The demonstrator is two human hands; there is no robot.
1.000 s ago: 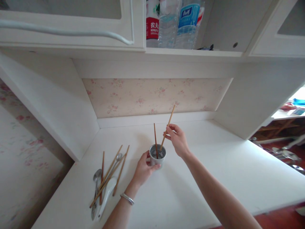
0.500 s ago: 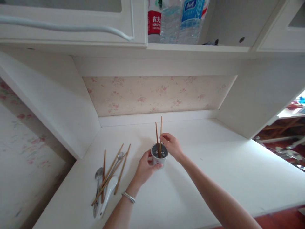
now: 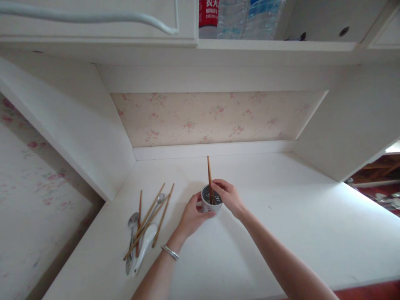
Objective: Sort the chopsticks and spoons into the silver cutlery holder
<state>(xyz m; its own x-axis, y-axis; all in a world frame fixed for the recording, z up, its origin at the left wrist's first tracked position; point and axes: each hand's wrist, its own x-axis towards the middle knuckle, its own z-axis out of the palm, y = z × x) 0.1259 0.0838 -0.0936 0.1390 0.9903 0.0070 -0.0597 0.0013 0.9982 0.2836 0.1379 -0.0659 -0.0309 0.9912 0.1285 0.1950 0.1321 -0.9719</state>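
Observation:
A small round utensil holder (image 3: 207, 206) with a perforated bottom stands on the white counter. My left hand (image 3: 193, 215) wraps around its left side and front. Two wooden chopsticks (image 3: 209, 168) rise from the holder, close together and nearly in line. My right hand (image 3: 227, 194) pinches them just above the rim; whether it grips one or both is hard to make out. Left of my left hand lies a loose pile: several wooden chopsticks (image 3: 163, 216), a white spoon (image 3: 146, 246) and metal spoons (image 3: 133, 219).
The white counter (image 3: 268, 237) runs beneath a wall cabinet (image 3: 93, 33). Plastic bottles (image 3: 231, 21) stand on the open cabinet shelf. Side panels (image 3: 350, 121) close in the counter left and right, with floral wallpaper (image 3: 206, 118) behind.
The two chopsticks, apart at their tops before, now stand together. My right hand has shifted lower toward the holder's rim. The camera view has tilted slightly downward.

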